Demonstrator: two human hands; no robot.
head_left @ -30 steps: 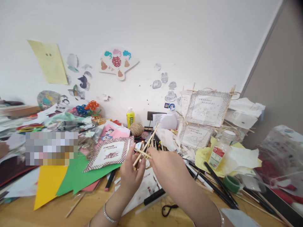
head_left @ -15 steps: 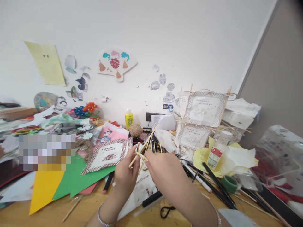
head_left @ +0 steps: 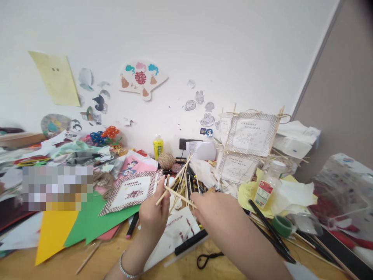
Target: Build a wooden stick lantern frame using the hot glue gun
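Observation:
My left hand point(head_left: 154, 214) is closed round a bunch of thin wooden sticks point(head_left: 178, 180) that fan upward over the cluttered desk. My right hand point(head_left: 214, 213) is just to the right of it, its fingertips pinched on one stick point(head_left: 179, 194) that lies crosswise through the bunch. Under both hands lies a white paper with red marks point(head_left: 179, 229). A patterned paper panel with a red picture point(head_left: 131, 191) rests to the left of my left hand, on green paper point(head_left: 96, 221).
A wooden desk point(head_left: 67, 268) carries yellow paper point(head_left: 54, 233), a twine ball point(head_left: 166, 160), a yellow glue bottle point(head_left: 158, 146), black pens point(head_left: 269, 229), a green tape roll point(head_left: 282, 226) and a paper-and-stick lantern point(head_left: 250, 146). Paper cut-outs hang on the white wall point(head_left: 233, 46).
My right hand has slid to the right and lower, drawing one stick crosswise out of the bunch. My left hand has stayed in place, keeping hold of the sticks.

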